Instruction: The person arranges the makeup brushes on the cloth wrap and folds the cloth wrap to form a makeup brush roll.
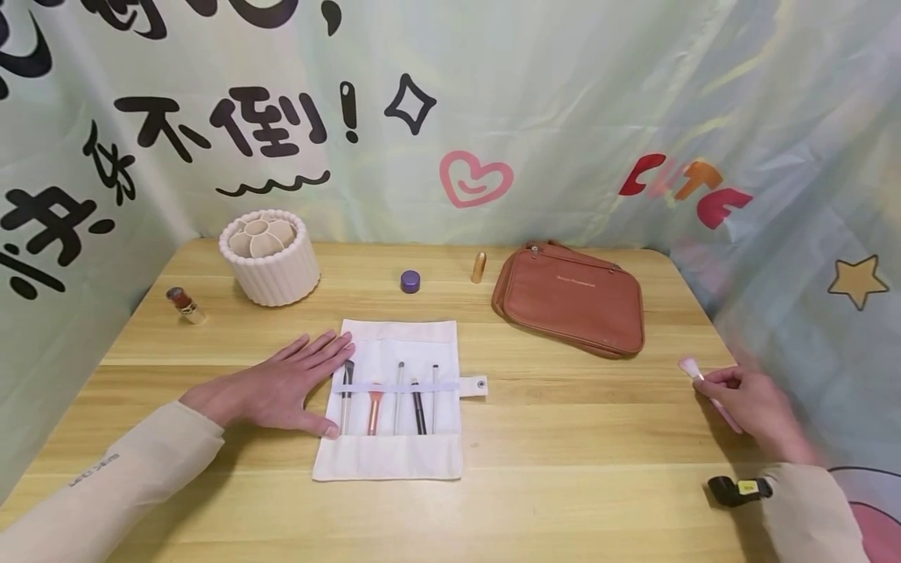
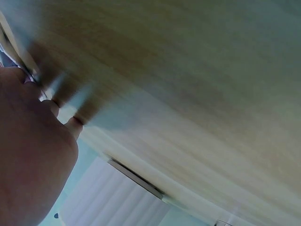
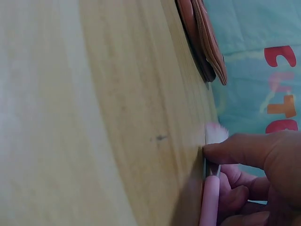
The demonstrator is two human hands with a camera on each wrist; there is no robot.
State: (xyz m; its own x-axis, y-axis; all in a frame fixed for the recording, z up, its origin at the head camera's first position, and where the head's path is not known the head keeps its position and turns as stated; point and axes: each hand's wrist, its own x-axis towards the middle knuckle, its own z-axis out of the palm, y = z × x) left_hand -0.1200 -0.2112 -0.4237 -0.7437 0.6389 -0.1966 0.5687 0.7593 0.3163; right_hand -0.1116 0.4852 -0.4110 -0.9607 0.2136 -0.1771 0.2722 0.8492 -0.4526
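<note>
The head view takes in the white brush roll, spread on the table with five brushes standing in its pockets under a strap; the right wrist view shows neither roll nor brushes. That closer view does show the metallic ferrule of the pink brush between its pale bristles and handle, plus a small dark mark on the table. The left wrist view gives the ribbed side of the white container, whose sectioned top shows only from the head.

The pink brush is well to the right of the roll, pinched near its bristle end by the fingers of the right hand, nearly closed about it; the bristles stick out beyond them and the handle runs back beneath the hand. The left hand lies at the roll's left edge, fingers extended, thumb apart, gripping nothing.

Beyond the roll are a purple lid and a gold tube; a brown case lies beyond it to the right, the container beyond it to the left.
</note>
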